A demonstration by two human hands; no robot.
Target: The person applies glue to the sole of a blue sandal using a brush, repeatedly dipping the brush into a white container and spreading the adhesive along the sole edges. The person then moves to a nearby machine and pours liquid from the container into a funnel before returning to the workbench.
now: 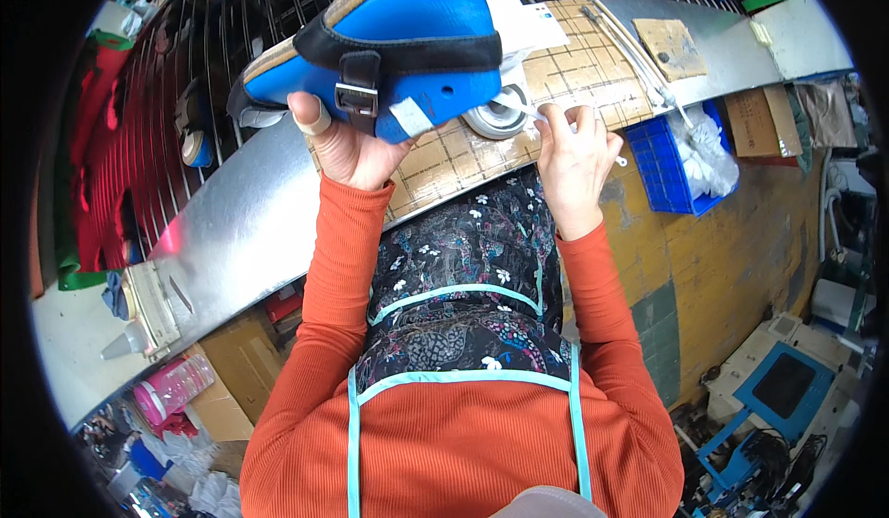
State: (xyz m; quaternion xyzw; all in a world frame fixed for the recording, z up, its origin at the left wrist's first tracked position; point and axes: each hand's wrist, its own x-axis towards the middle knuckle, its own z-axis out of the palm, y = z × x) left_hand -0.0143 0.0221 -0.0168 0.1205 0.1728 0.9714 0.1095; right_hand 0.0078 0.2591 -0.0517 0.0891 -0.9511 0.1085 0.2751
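Observation:
A blue shoe (pixel 417 13) with a black strap, a metal buckle (pixel 356 99) and a tan sole edge is held up over the bench. My left hand (pixel 350 148) grips it from below, thumb near the buckle, with a band of tape round that thumb. A pale patch shows on the shoe's lower side. In the closed fingers of my right hand (pixel 572 155) is a thin white stick (pixel 524 107), possibly a brush handle. Its far end reaches over a round, pale-rimmed tin (pixel 498 125) just right of the shoe; the tip is hard to make out.
Grid-lined cardboard (pixel 583 69) covers the bench's middle. Long thin rods (pixel 634 50) and a stained tan board (pixel 669 49) lie to the right. Beyond the metal ledge (pixel 222 208) runs a rack of bars (pixel 181 83) with other shoes. A blue basket (pixel 662 171) hangs below the right edge.

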